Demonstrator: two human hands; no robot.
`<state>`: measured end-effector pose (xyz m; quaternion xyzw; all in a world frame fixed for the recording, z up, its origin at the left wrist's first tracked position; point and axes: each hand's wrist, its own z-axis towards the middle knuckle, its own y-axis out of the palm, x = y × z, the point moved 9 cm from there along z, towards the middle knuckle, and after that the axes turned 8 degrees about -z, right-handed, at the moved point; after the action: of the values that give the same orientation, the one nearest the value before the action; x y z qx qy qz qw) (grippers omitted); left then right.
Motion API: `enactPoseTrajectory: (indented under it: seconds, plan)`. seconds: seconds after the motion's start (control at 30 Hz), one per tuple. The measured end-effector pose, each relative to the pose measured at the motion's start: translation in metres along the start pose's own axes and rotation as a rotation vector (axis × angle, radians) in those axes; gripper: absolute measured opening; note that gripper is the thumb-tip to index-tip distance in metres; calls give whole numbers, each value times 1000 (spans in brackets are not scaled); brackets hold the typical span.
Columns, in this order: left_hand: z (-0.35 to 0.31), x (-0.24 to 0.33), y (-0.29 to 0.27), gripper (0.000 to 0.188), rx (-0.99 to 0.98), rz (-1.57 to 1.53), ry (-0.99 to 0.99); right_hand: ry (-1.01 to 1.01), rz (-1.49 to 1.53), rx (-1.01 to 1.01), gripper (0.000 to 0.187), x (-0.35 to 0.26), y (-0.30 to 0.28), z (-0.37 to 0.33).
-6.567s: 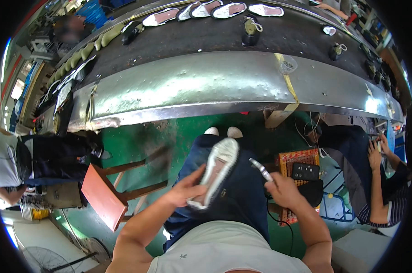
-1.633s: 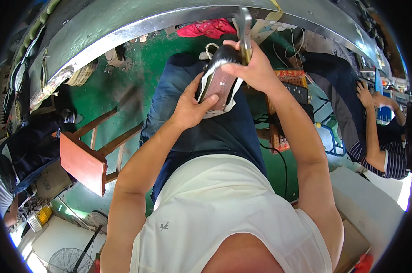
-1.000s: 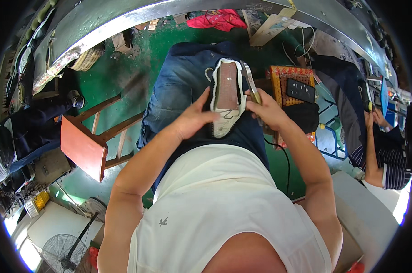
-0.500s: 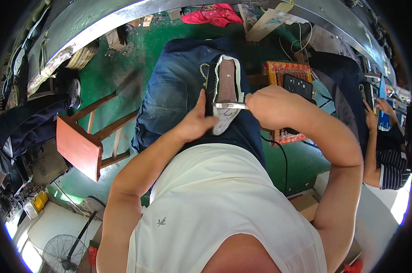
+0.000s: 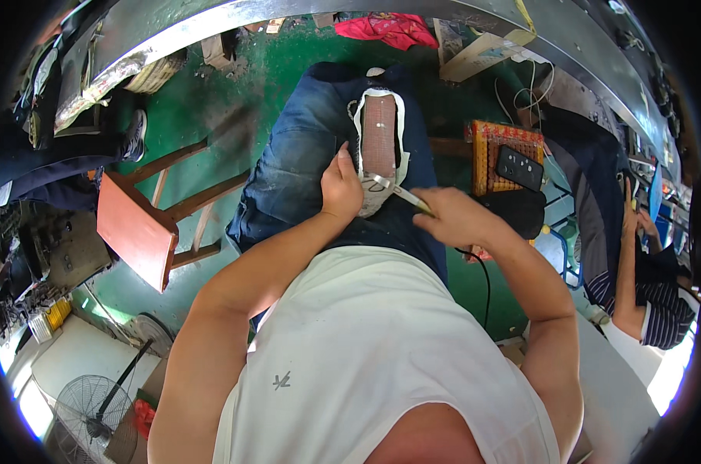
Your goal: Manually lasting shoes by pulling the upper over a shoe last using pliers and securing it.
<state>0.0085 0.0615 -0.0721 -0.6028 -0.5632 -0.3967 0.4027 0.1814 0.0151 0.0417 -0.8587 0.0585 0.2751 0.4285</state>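
Observation:
A shoe upper on a last [image 5: 379, 131] lies sole side up on my lap, its toe toward me. A white frayed edge rims the brown insole. Against the shoe's left side near the toe, my left hand [image 5: 342, 185] grips it, thumb pointing away from me; its other fingers are mostly hidden. My right hand [image 5: 452, 216] is closed around the handle of silver metal pliers [image 5: 397, 192]. Their head rests over the toe end of the sole, and the tool slants down to the right. The jaws are too small to make out.
A red-topped wooden stool [image 5: 138, 228] stands at left. To the right, a beaded seat [image 5: 493, 151] bears a black phone-like object [image 5: 519, 168]. A metal bench edge [image 5: 288, 9] curves across the far side. A co-worker's arm [image 5: 629, 255] is at far right; a fan [image 5: 95, 410] stands lower left.
My right hand and the pliers have swung toward me, from level to slanted. My left hand has closed in on the shoe's side. The whole view has shifted slightly.

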Motion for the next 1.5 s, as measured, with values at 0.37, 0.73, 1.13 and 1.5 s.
enactPoseTrajectory:
  seconds: [0.37, 0.73, 1.13, 1.5]
  plan:
    - [-14, 49, 20, 52, -176, 368, 491, 70, -299, 212, 28, 32, -25, 32]
    - [-3, 60, 37, 54, -435, 689, 472, 390, 481, -313, 23, 81, -11, 9]
    - [-11, 81, 54, 63, -657, 998, 290, 24, 115, 182, 47, 66, -35, 49]
    - [-30, 43, 19, 97, -501, 388, -44, 156, 338, -58, 42, 46, 13, -4]
